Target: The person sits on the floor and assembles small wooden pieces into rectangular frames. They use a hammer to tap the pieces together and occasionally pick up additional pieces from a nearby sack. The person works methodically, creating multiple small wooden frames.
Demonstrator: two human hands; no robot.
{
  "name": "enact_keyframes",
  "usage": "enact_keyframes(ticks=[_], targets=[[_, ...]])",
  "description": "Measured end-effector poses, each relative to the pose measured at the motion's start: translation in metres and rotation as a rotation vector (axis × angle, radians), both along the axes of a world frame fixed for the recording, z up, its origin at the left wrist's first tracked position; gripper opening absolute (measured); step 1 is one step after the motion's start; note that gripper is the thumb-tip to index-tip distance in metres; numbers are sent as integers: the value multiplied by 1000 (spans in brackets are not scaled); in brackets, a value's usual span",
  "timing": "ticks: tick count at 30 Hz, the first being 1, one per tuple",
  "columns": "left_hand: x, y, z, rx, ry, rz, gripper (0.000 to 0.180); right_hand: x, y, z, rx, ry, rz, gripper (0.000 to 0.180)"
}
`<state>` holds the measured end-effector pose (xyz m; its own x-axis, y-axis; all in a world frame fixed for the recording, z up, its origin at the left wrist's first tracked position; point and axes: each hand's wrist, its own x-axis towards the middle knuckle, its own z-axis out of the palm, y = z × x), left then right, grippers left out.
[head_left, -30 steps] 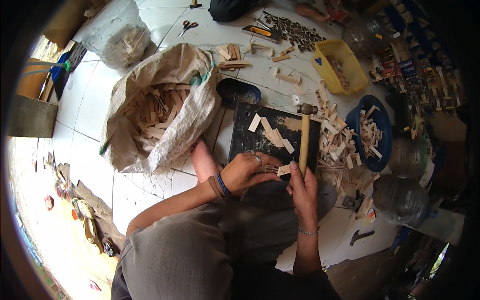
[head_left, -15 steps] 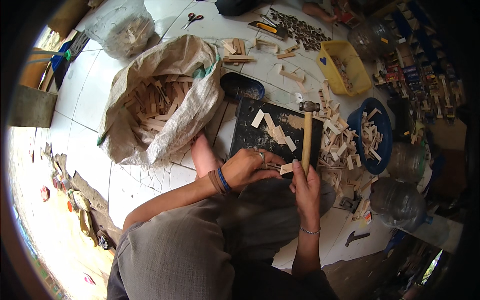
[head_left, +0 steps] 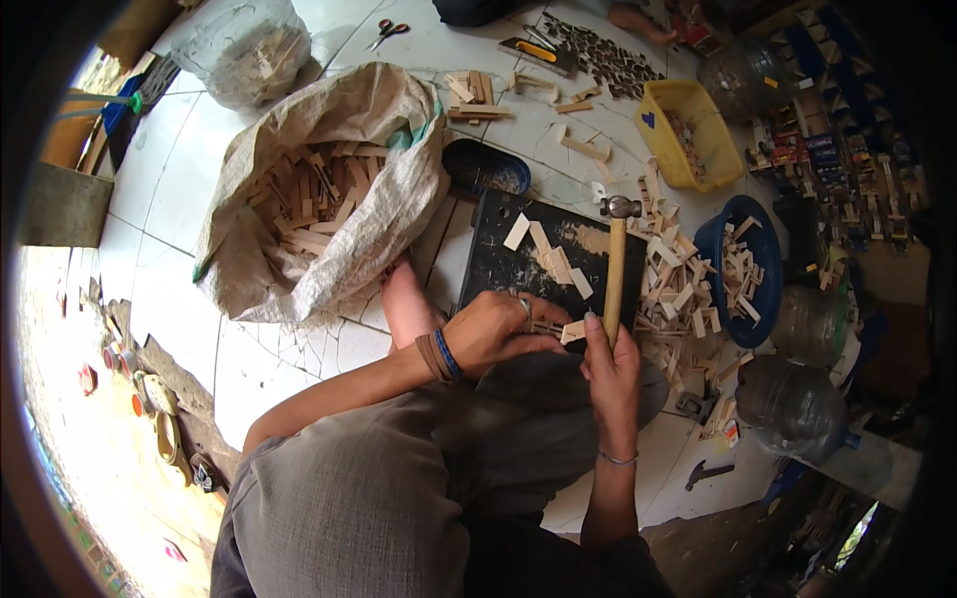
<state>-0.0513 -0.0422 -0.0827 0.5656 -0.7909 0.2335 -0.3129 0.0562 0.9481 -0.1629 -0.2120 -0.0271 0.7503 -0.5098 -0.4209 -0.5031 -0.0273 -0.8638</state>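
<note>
Right hand (head_left: 610,361) gripping hammer (head_left: 615,261) — wood piece (head_left: 572,331) at black board (head_left: 498,261) edge.

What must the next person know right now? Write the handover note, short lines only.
Left hand: fingers pinch a small wooden piece at the near edge of the black board.
Right hand: grips the hammer by its wooden handle, head up and away from the piece.
Supplies: wood strips in the open sack; cut blocks lie on the board, heaped to its right and in the blue bowl.
Done: many blocks cut and piled.
Left: the pinched piece is not yet struck; the sack holds plenty more.
</note>
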Motion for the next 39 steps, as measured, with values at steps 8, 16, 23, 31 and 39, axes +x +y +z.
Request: enact_keyframes(ticks=[8,16,23,31,39], targets=[[0,-2,8,-116,40,-3,38,0,2,-5,-90,-21,5,25],[-9,-10,3,-146,345,-58,19,-1,3,-9,-140,-65,10,23],[-19,-13,-5,-197,734,-35,13,1,7,-2,-215,-32,19,32],[-27,-15,-2,-252,855,70,20,2,6,-2,-231,42,34,34],[-29,-14,-8,-182,695,91,18,2,7,-3,-277,-58,56,35]])
